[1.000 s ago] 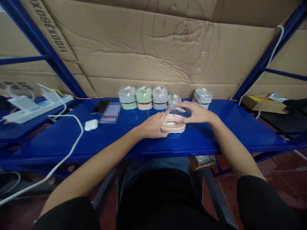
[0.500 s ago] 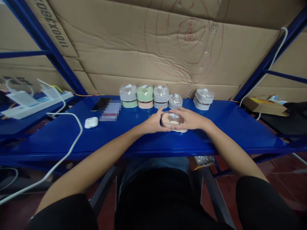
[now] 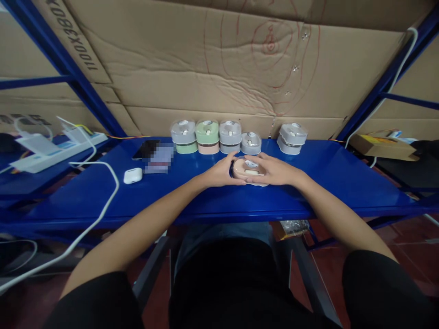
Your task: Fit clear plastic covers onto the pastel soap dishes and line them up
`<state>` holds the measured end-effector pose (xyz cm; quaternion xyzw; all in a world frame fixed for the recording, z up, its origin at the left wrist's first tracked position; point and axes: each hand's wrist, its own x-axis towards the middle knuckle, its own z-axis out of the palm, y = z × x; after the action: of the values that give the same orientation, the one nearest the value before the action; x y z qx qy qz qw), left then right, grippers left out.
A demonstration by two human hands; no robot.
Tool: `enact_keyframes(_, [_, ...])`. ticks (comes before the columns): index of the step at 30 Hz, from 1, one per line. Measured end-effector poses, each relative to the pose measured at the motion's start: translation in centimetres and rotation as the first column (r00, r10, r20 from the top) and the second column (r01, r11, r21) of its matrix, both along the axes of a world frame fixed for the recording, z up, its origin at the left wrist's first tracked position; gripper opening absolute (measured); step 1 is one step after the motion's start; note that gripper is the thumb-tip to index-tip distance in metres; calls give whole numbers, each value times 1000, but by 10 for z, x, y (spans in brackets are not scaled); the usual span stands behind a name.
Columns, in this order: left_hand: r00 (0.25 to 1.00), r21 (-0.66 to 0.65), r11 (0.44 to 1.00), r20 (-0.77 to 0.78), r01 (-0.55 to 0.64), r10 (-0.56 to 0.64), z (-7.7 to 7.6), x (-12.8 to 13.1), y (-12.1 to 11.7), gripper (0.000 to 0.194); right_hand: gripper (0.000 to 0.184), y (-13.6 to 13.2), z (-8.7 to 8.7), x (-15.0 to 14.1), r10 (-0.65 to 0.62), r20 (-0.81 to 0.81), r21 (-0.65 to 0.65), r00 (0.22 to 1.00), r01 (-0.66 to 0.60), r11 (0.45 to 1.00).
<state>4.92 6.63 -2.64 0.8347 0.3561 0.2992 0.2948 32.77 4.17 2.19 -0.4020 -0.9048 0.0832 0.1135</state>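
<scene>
Between my two hands is a pinkish-beige rounded container point(image 3: 242, 170) with a clear lid, a round label and a pale latch or tab on top. My left hand point(image 3: 221, 172) wraps its left side, thumb toward me and fingers at the far side. On the right side my right hand point(image 3: 279, 170) curls round it, fingers over the lid's edge. The container is low over or on the blue table point(image 3: 192, 201); its underside is hidden. Just behind stand similar grey containers point(image 3: 230, 132), a green one point(image 3: 207, 130) among them, mostly stacked in pairs.
Another grey stack point(image 3: 292, 135) stands at the back right. To the left lie a white earbud case point(image 3: 133, 175), a dark phone point(image 3: 147, 149) and a blurred-out flat item point(image 3: 159, 159). A white cable point(image 3: 111, 183) crosses the left side near a power strip point(image 3: 58, 153). Cardboard point(image 3: 164, 59) walls the back.
The view has shifted slightly. Both hands keep their hold on the beige container, with only a small shift of the right hand's fingers on its lid.
</scene>
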Motion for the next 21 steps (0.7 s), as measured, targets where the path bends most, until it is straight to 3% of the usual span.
enact_keyframes(3, [999,28,999,-19,36,-35,8,9,4,113,98,-12,4,7,-157,89,34,984,154,987])
enact_keyframes(6, [998,172,985,-57,30,-21,24,34,12,78,97,-24,3,18,-364,147,96,920,353,931])
enact_keyframes(8, [986,322,947,-164,19,36,38,57,23,55,98,-27,2,25,-476,156,118,865,463,879])
enact_keyframes(10, [924,450,893,-347,14,160,52,81,38,45,99,-23,2,31,-567,159,129,808,552,824])
enact_keyframes(13, [870,458,889,-426,-29,248,62,110,63,47,99,-12,5,38,-630,174,129,757,616,777])
enact_keyframes(16, [814,443,892,-483,-90,322,58,123,75,56,104,-4,9,45,-597,201,91,777,592,801])
enact_keyframes(21, [763,477,874,-530,-91,369,43,115,53,67,108,-16,10,62,-601,212,105,770,594,798])
